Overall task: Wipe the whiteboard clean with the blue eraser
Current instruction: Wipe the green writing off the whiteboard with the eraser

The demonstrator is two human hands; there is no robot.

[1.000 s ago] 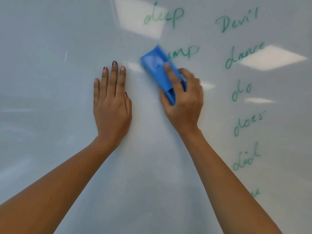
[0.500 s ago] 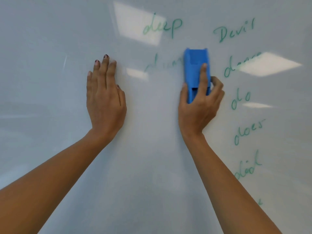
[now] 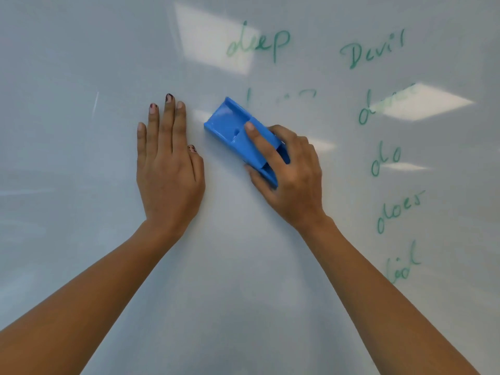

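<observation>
Two hands on whiteboard [image 3: 81, 239] — right hand [image 3: 292, 180] grips blue eraser [image 3: 230, 125], long axis up-left; left hand [image 3: 167, 171] flat; green words [image 3: 397, 209] to right.

The left hand [image 3: 169, 171] is wearing dark, chipped polish on the nails at its twelve o'clock end and its three o'clock thumbnail, while the right hand [image 3: 292, 180] is showing one plain, short nail.

Classroom, whiteboard [image 3: 67, 63], green vocabulary words [image 3: 397, 209]

Bright, even lighting; ceiling-panel reflections glare on the glossy whiteboard [image 3: 81, 131], washing out green writing [image 3: 389, 104]; slight softness.
</observation>
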